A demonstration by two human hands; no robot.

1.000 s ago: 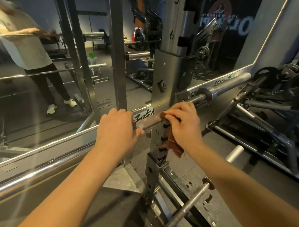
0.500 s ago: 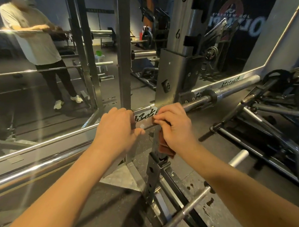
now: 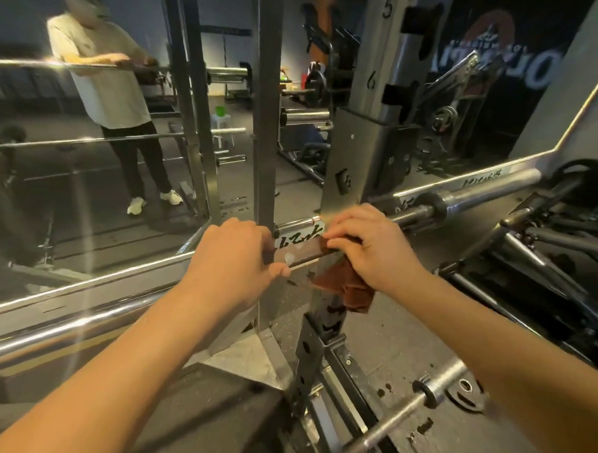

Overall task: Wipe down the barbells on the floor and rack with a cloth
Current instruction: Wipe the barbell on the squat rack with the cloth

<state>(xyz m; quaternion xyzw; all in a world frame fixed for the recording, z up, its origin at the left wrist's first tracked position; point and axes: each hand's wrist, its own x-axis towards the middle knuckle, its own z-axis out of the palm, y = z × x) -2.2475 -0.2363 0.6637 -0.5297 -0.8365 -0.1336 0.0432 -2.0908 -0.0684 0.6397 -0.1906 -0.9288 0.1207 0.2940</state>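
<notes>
barbell [image 3: 300, 255]: steel, horizontal | cloth [image 3: 345, 289]: reddish-brown, folded over barbell, end hanging below

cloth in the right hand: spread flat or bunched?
Bunched. The brown cloth is gripped round the barbell by the right hand, with folded layers hanging below it.

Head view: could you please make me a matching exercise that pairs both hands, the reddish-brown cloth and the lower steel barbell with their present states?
Things:
1. left hand
2. right hand
3. reddish-brown cloth
4. lower steel barbell

States:
A. lies low, untouched by either hand
B. grips the bare racked steel barbell
C. hangs below the racked bar, under a hand
D. holds the cloth round the racked bar

Pairs: 1-B, 2-D, 3-C, 4-A.
</notes>
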